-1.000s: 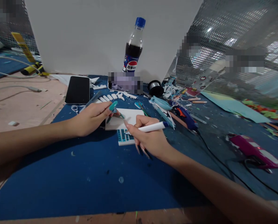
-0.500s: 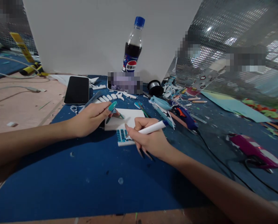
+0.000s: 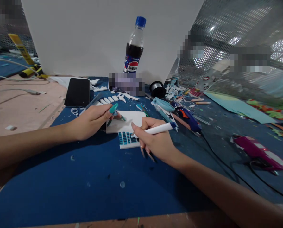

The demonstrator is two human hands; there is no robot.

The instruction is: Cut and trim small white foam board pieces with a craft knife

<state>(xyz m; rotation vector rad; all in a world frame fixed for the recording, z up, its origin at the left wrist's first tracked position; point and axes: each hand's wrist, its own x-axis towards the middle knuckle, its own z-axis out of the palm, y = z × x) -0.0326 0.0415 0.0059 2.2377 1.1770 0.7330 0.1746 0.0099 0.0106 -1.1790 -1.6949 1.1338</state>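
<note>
My right hand [image 3: 157,139] is closed round a white marker pen [image 3: 159,128] with a dark blue end. Its tip points down and left onto a small white board [image 3: 128,146] marked with rows of short blue-teal strokes. Behind that lies a larger blank white board [image 3: 133,118]. At its left edge is my left hand [image 3: 94,118], thumb and index finger pressed together, the other fingers curled over the board. Long teal nails show on it. What lies in the pinch, if anything, is too small to make out.
Behind my hands lie a black-screened tablet [image 3: 77,92], white foam offcuts [image 3: 111,98], a phone [image 3: 126,85] and a wire spool [image 3: 157,89]. A cola bottle [image 3: 133,52] stands behind. To the right are a blue glue gun [image 3: 189,118] with a cord and a magenta device [image 3: 260,152].
The marker tip shifts slightly right along the marked board, and my right hand moves with it. My left hand keeps its pose on the larger board.
</note>
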